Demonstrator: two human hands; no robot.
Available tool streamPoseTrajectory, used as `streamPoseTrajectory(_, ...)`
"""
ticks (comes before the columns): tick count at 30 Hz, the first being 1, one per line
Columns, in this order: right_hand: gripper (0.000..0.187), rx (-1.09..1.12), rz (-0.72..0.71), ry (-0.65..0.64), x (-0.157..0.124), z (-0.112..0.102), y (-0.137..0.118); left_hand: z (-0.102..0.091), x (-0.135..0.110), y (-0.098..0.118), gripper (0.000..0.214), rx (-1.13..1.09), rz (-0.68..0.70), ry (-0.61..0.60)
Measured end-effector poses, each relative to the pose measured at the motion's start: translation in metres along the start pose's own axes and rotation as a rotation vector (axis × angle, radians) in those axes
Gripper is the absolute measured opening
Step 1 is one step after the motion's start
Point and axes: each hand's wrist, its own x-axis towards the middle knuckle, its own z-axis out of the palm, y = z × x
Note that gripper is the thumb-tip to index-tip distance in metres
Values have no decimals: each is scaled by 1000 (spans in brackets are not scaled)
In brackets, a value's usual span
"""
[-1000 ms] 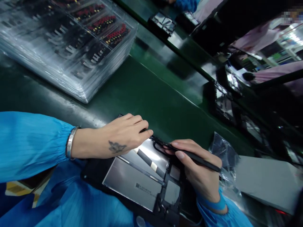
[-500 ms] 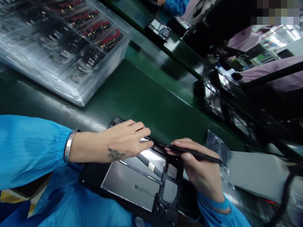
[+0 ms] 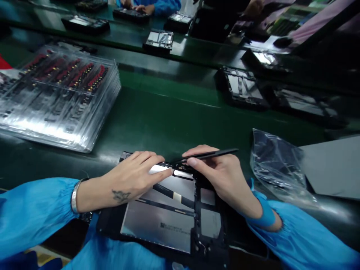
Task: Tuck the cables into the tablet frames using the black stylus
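An opened tablet (image 3: 160,221) with a black frame, silver back panels and dark flat cables sits low in the middle, slightly tilted. My left hand (image 3: 135,174) grips its far edge, thumb on the inner side and fingers curled over the rim; the fingertips are partly hidden. In my right hand (image 3: 225,174) a pair of black tweezers (image 3: 216,153) is pinched between thumb and fingers. Their tips point left to the tablet's far edge, close by my left thumb. Whether the tips hold a small part is too small to tell.
Stacked clear plastic trays (image 3: 64,112) with red and black parts stand at the left. To the right lie a clear plastic bag (image 3: 275,161) and a grey box (image 3: 334,165). More opened devices (image 3: 243,86) line the far bench, where a co-worker's hands (image 3: 143,8) rest on one.
The view has levelled and swung, so the trays appear lower and more of the far bench shows. My right hand and the tweezers have come nearer to my left thumb.
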Motion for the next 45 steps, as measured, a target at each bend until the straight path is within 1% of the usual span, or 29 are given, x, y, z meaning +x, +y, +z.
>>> streamPoseTrajectory(4, 16, 28, -28, -19, 0, 5, -1, -3, 0, 0, 37, -1, -7, -33)
streamPoseTrajectory(8, 15, 50, 1, -42, 1, 4, -1, -3, -1, -1, 38, 7, -8, -49)
streamPoseTrajectory(18, 13, 61, 18, -14, 5, 6, -5, -3, -2, -1, 42, 8, -20, -56)
streamPoseTrajectory(22, 15, 96, 43, 15, 6, 6, -5, -6, -1, -2, 44, -5, -28, -88)
streamPoseTrajectory(26, 18, 144, 59, 5, 7, 8, -4, -9, 0, -1, 42, 9, -12, -83)
streamPoseTrajectory(31, 20, 170, 31, -5, 7, 10, 0, -11, 0, -2, 45, 34, -1, -124)
streamPoseTrajectory(38, 24, 150, 10, -37, 7, 11, 2, -10, 0, -3, 46, 30, 2, -102)
streamPoseTrajectory(45, 23, 113, -19, -36, 7, 12, 4, -9, -1, -2, 46, 29, -13, -121)
